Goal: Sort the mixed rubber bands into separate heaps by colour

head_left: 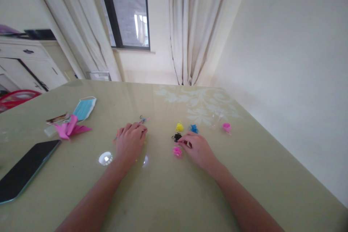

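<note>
Small heaps of what look like rubber bands lie on the table, sorted by colour: yellow [179, 127], blue [194, 128], black [177, 137] and pink [177, 152]. My right hand [197, 148] is closed in a pinch between the black and pink heaps, with a bit of pink band at its fingertips. To the left, my left hand [131, 141] rests low over the table, fingers bent and thumb against the index finger. What it holds, if anything, is hidden. Mixed coloured bands [143, 119] show just beyond its fingers, and a few more peek out at its sides.
A phone [28, 168], pink folded paper [70, 127] and a blue face mask [85, 108] lie on the left. A clear container [216, 119] and a small pink cup [226, 127] stand on the right. A shiny round spot [105, 158] is near my left forearm.
</note>
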Demonstrator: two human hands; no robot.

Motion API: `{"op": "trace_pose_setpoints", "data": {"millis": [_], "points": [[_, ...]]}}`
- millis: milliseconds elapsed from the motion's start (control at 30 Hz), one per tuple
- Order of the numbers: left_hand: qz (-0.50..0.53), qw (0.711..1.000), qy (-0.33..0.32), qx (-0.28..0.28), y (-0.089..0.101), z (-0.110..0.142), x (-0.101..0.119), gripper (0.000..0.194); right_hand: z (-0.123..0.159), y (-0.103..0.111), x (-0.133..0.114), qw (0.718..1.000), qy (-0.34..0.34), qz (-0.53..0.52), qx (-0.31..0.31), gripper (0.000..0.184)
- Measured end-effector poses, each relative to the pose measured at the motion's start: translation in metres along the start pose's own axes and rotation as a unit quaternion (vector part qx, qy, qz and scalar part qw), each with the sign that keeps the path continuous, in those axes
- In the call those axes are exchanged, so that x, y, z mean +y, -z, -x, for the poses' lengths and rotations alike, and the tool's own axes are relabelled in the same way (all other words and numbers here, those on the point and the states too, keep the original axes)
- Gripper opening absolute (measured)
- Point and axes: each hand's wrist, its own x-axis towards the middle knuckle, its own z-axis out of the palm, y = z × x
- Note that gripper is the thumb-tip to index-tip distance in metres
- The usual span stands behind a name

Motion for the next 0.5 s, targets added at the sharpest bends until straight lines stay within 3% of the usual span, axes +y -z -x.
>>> {"op": "trace_pose_setpoints", "data": {"millis": [233, 500], "points": [[0.015, 1.000, 0.010, 0.006, 0.0014, -0.0016, 0.0041, 0.027, 0.0010, -0.0036, -0.0003, 0.997, -0.019, 0.057, -0.044, 0.020], [0.049, 0.999, 0.007, 0.020, 0.0001, -0.0014, 0.0049, 0.026, 0.0026, -0.0034, 0.0000, 0.997, 0.010, 0.017, -0.069, 0.020]]}}
